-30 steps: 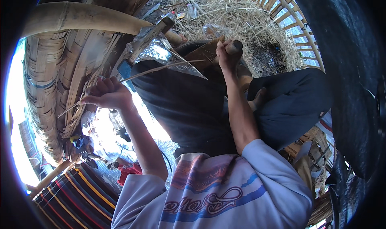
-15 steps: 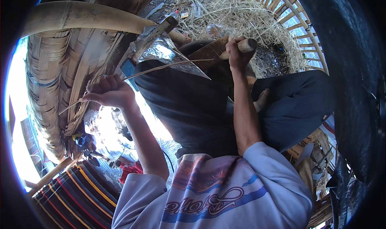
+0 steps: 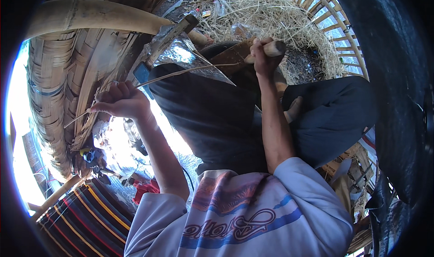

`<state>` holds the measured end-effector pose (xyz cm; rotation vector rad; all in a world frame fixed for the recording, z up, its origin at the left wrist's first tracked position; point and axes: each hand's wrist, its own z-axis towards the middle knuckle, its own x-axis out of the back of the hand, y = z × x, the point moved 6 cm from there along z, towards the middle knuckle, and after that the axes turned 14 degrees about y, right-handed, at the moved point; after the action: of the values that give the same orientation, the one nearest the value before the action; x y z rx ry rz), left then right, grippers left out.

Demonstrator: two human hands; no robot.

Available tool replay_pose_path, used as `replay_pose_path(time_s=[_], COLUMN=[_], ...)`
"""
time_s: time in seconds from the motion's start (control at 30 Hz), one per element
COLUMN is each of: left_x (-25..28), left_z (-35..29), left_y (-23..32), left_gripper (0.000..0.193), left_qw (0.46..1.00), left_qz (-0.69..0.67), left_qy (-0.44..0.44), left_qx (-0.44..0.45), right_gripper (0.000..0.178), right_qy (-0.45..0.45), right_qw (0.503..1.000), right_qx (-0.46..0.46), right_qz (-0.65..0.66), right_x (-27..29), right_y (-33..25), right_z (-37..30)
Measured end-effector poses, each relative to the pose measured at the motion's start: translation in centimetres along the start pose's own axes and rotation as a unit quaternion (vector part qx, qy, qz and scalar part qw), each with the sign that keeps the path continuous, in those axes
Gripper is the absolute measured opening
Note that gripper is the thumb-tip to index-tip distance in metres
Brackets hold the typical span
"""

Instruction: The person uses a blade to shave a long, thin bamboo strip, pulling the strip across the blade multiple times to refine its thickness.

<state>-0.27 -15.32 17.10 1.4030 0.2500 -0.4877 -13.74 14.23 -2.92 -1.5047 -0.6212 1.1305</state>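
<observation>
A curved black rim (image 3: 216, 48) shows behind the blade, its inside mostly hidden, so whether it belongs to a container cannot be told; beyond it, on the straw (image 3: 285, 24), lies a clear plastic piece (image 3: 242, 30) whose contents are too unclear to make out. The left hand (image 3: 121, 101) has its grip folded snugly around a thin pale strip (image 3: 181, 72), which slants over the left knee of the dark trousers (image 3: 212, 103), its far tip beside the broad brown blade (image 3: 228, 53); contact there cannot be told. The right hand (image 3: 266, 58) has its grip closed around the blade's wooden handle (image 3: 275, 48), the rounded butt sticking out to the right.
</observation>
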Motion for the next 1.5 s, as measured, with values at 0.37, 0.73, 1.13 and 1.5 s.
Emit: replay_pose_path(time_s=[0.37,0.73,1.13,1.5], left_x=[-1.0,-1.6,1.1,0.3], left_z=[-0.6,-0.6,0.5,-0.2], left_y=[-0.3,-0.4,-1.1,-1.0], left_gripper=[0.054,0.053,0.041,0.026], left_qw=[0.999,0.997,0.972,0.962], left_qz=[-0.005,0.036,0.151,0.217], left_qy=[-0.029,-0.015,0.142,0.082], left_qx=[-0.011,-0.06,-0.11,-0.147], right_gripper=[0.018,0.021,0.019,0.015], right_qy=[-0.007,-0.009,0.072,0.099], right_qw=[0.994,0.998,0.991,0.985], right_qx=[-0.042,0.001,-0.105,-0.058], right_qz=[0.102,0.068,0.037,0.129], right_x=[-0.5,0.0,3.0,2.5], right_y=[-3.1,-1.9,1.9,-3.7], right_z=[0.1,-0.4,-1.3,1.3])
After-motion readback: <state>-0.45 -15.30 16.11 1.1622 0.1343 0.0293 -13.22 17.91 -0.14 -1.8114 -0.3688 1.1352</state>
